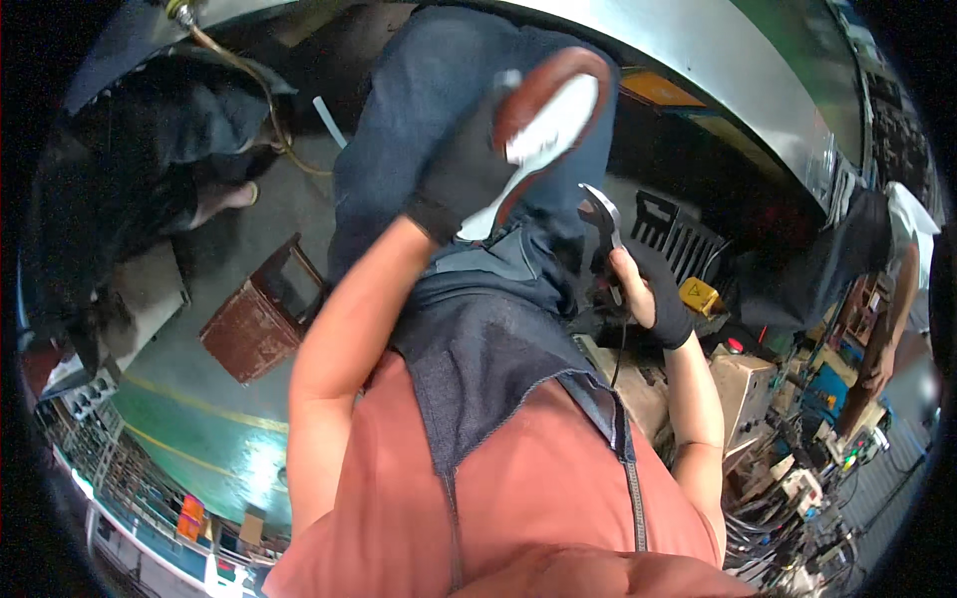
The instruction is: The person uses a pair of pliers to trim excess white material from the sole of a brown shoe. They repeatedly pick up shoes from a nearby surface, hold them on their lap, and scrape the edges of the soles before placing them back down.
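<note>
My left hand [464, 164], in a black glove, is closed around a brown shoe [513, 125] above my lap. The shoe's pale, whitish underside faces up, framed by brown edges; its outline is slightly blurred. My right hand [648, 289], gloved in black with a bare thumb, grips a metal hand tool [605, 214] whose curved, hooked head points away from me. Its exact kind is unclear. The tool is apart from the shoe, to its lower right. A dark apron [498, 339] covers my front.
A metal-edged bench [698, 50] crosses the far side. At left, a brown crate [254, 329] stands on the green floor near a person in dark clothing [150, 140]. A dark slatted plastic item [678, 234] and a yellow box [701, 296] lie at right, near another person's arm [887, 319].
</note>
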`<state>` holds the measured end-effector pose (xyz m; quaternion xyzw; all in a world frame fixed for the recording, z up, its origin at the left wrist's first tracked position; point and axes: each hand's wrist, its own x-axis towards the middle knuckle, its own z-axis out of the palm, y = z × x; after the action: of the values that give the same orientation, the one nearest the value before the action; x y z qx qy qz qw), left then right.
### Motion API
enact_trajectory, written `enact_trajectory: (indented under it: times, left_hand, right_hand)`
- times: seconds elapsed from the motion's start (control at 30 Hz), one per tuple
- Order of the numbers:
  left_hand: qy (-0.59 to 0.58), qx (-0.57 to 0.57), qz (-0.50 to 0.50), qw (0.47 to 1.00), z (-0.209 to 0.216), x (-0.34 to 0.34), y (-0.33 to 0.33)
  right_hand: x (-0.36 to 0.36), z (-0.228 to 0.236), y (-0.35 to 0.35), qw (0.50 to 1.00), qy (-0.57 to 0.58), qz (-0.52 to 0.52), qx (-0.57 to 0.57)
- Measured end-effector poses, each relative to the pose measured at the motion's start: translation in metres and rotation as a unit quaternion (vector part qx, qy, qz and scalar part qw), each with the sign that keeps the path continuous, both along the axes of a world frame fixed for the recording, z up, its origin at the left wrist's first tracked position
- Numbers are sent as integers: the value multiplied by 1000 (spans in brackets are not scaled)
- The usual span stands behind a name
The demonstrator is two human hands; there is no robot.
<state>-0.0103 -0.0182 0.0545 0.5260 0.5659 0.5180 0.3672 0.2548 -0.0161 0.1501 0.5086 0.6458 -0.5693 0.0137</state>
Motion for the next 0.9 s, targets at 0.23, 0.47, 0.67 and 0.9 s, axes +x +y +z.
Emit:
enact_trajectory:
  times: [0.23, 0.47, 0.67, 0.9]
  left_hand:
    - [16, -169, -30, 985, 7, -6, -34]
    - [29, -135, -10, 990, 13, 1, -11]
    - [72, -181, -46, 980, 12, 33, -53]
    - [-85, -143, -86, 982, -62, 19, -45]
  right_hand:
    - [-11, 2, 60, 986, -87, 143, -10]
    - [-35, 15, 91, 962, -61, 255, 70]
    - [-69, 16, 47, 904, -115, 322, 257]
    - [-35, -58, 89, 805, 4, 426, 413]
